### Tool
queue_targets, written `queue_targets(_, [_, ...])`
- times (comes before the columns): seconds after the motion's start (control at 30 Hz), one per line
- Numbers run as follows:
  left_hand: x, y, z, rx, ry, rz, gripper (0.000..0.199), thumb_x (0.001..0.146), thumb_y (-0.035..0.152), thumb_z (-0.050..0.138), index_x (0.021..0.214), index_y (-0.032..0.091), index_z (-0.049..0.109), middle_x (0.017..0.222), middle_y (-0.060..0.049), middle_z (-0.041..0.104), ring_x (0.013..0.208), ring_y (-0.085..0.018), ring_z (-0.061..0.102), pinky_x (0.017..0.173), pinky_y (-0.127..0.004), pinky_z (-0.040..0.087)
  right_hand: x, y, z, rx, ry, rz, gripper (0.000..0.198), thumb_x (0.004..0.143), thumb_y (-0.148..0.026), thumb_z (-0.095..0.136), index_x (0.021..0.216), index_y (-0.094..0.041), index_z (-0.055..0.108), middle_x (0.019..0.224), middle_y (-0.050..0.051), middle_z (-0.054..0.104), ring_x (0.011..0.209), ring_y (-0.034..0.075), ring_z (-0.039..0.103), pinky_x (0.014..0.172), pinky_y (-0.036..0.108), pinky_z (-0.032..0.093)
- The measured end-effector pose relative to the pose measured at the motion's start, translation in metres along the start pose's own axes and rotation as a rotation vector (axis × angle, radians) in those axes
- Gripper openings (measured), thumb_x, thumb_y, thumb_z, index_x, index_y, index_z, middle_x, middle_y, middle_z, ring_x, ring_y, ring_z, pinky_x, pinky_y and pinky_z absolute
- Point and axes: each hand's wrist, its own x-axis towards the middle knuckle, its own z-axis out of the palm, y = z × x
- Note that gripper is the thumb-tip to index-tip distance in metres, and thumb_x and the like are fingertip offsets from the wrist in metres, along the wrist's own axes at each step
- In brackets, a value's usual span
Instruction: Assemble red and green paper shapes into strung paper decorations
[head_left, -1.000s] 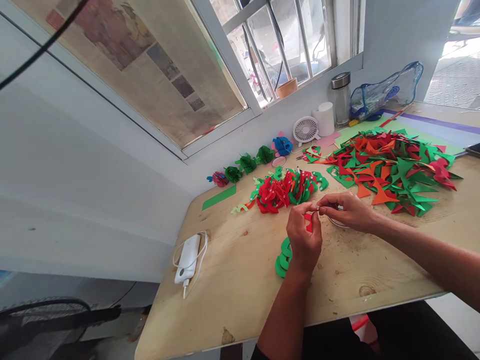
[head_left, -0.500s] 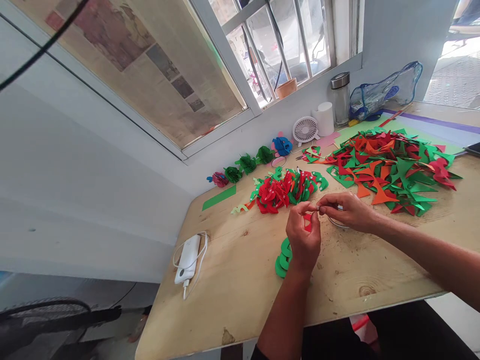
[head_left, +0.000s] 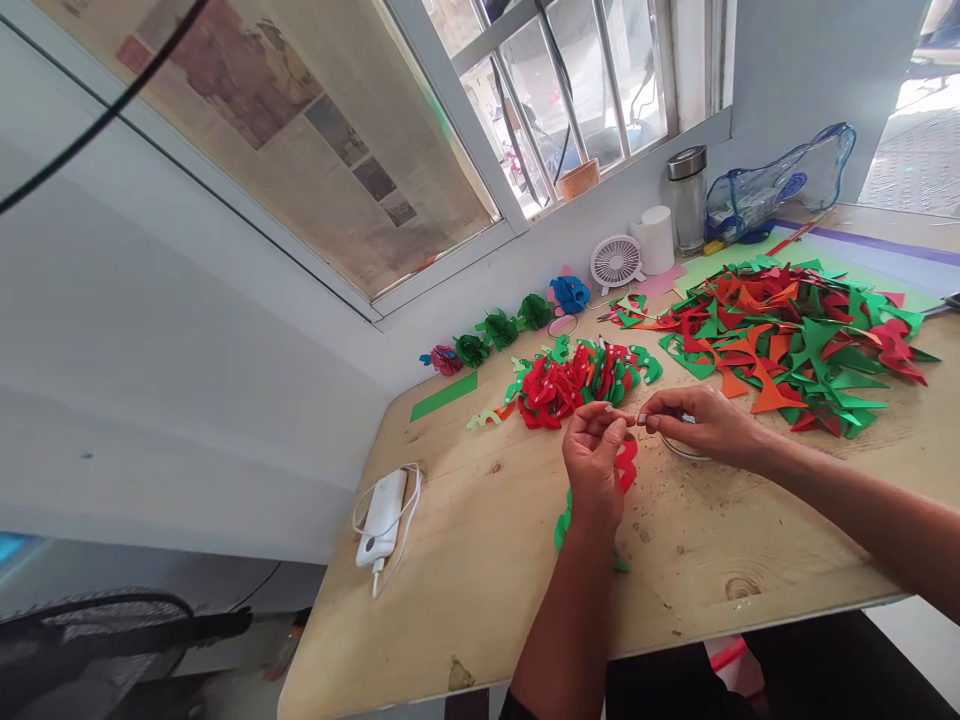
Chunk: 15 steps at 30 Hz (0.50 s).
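My left hand (head_left: 595, 462) is closed in a pinch, thumb against the fingers, with a speck of white at its fingertips. Close beside it, my right hand (head_left: 701, 425) pinches a small white piece (head_left: 643, 420), too small to make out fully. A red wavy-edged paper cutout (head_left: 627, 464) shows just beside my left hand and is partly hidden by it. Green paper cutouts (head_left: 562, 522) lie behind my left wrist, mostly covered. Under my right hand, the pale rim of a round object (head_left: 684, 453) rests on the table.
Red and green cutouts (head_left: 555, 388) are heaped beyond my hands. A large pile of paper scraps (head_left: 795, 345) lies right. A power bank (head_left: 382, 517) with a white cable sits left. Along the wall stand paper flowers (head_left: 497, 327), a small fan (head_left: 616, 262) and a glass bottle (head_left: 687, 205).
My left hand has shifted slightly left and its fingertips have drawn apart from my right hand's. More of the red cutout shows now. The view has moved slightly.
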Motion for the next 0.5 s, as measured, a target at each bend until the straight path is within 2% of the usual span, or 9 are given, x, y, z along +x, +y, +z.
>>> queue_targets(0.2, [-0.001,0.0007,0.0,-0.013,-0.016,0.014,0.026,0.07,0.024,0.068,0.091,0.017,0.055,0.079,-0.004,0.064,0.076,-0.013,0.062,0.069,-0.026,0.048,-0.0003,-0.0032,-0.0006,0.009,-0.014,0.001,0.027,0.081,-0.038,0.051,0.076,-0.017,0.067,0.056,-0.002,0.048,0.052,0.01,0.039,0.046,0.023,0.03])
queue_targets(0.33, [-0.0039,0.0006,0.0015,0.174,-0.046,0.106,0.03,0.072,0.027,0.068,0.097,0.018,0.054,0.084,-0.004,0.064,0.074,-0.012,0.061,0.065,-0.024,0.048,-0.0005,-0.0024,-0.0004,-0.01,0.007,-0.029,0.029,0.082,-0.04,0.05,0.073,-0.018,0.066,0.055,-0.001,0.048,0.052,0.01,0.039,0.046,0.023,0.03])
queue_targets(0.5, [-0.007,-0.0001,0.0027,0.391,-0.049,0.275,0.028,0.076,0.026,0.065,0.1,0.018,0.053,0.087,-0.005,0.062,0.081,-0.014,0.061,0.072,-0.027,0.049,-0.0007,0.0011,0.0008,-0.036,-0.016,-0.054,0.029,0.084,-0.039,0.048,0.078,-0.018,0.067,0.06,0.0,0.051,0.055,0.01,0.04,0.048,0.023,0.031])
